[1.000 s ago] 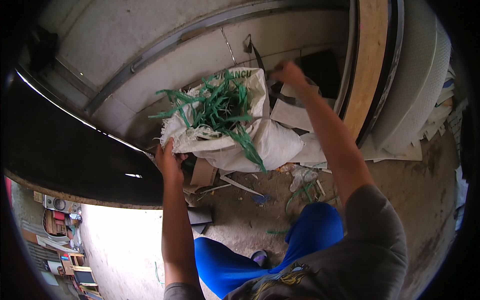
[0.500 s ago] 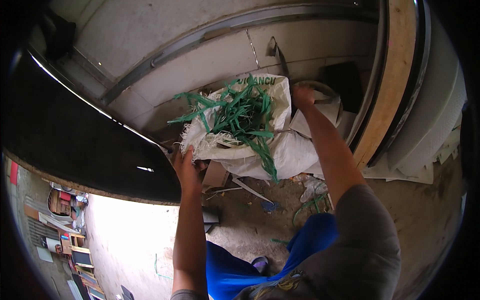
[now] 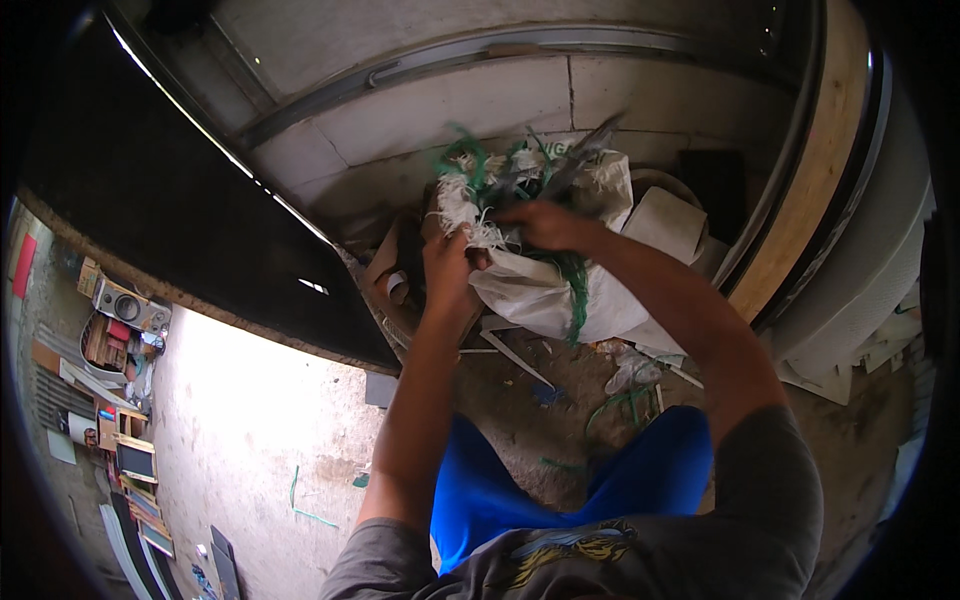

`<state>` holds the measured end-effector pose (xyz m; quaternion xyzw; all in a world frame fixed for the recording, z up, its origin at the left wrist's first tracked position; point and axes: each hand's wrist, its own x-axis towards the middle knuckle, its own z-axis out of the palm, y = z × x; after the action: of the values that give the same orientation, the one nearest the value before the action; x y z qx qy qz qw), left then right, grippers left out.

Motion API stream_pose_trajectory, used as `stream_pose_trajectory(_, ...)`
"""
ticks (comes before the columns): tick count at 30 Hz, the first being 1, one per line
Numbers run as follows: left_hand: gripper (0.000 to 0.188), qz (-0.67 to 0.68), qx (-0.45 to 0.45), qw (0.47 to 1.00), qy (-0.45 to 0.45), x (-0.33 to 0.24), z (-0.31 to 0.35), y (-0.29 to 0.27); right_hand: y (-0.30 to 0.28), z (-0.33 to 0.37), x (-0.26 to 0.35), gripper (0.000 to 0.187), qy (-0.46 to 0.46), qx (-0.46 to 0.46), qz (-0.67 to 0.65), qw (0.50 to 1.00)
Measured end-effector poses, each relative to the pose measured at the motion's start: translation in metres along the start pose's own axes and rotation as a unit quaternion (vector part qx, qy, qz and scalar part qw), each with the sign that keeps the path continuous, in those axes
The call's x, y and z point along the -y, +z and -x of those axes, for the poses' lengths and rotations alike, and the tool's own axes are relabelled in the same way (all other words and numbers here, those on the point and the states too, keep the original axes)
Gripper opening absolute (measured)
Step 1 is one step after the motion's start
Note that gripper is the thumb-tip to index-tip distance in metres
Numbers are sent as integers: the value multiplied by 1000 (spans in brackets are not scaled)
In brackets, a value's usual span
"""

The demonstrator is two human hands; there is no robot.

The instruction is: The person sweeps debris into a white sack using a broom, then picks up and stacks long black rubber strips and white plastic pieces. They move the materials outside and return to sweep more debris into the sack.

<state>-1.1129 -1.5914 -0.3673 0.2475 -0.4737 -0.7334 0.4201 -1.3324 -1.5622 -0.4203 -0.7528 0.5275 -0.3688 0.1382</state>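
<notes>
A white woven sack (image 3: 530, 290) with a frayed rim stands against the wall, its mouth facing up. Green plastic strips (image 3: 578, 295) hang over its front side, and more stick up at its far left rim. My left hand (image 3: 450, 265) is closed on the frayed near-left edge of the sack. At the sack's mouth, my right hand (image 3: 550, 226) has its fingers curled in among the contents; what they hold is blurred. Dark grey strips (image 3: 580, 165), smeared by motion, rise just beyond my right hand.
A large dark panel (image 3: 180, 210) leans at the left. Upright boards (image 3: 810, 180) and white sheets (image 3: 850, 280) stand at the right. White offcuts (image 3: 515, 355), a clear plastic bag (image 3: 632, 370) and green scraps (image 3: 620, 405) lie on the floor before the sack. A pale block wall (image 3: 450, 115) runs behind.
My right hand has left the sack's far right side and come left into its mouth. The heap of green strips has sunk or shifted, and dark grey strips now show. My left hand keeps the rim.
</notes>
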Motion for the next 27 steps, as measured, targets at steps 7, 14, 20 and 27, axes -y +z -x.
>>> stream_pose_trajectory(7,19,-68,25,995,67,3,5,3,67,6,5,39,162,47,3,986)
stream_pose_trajectory(14,75,-468,-53,808,353,55,16,-38,36,-5,56,40,222,156,165,948)
stream_pose_trajectory(20,103,-458,1,848,267,77,29,-43,-23,-1,100,41,225,187,207,934)
stream_pose_trajectory(27,77,-504,-32,732,457,61,43,-25,-72,56,130,52,98,36,187,977)
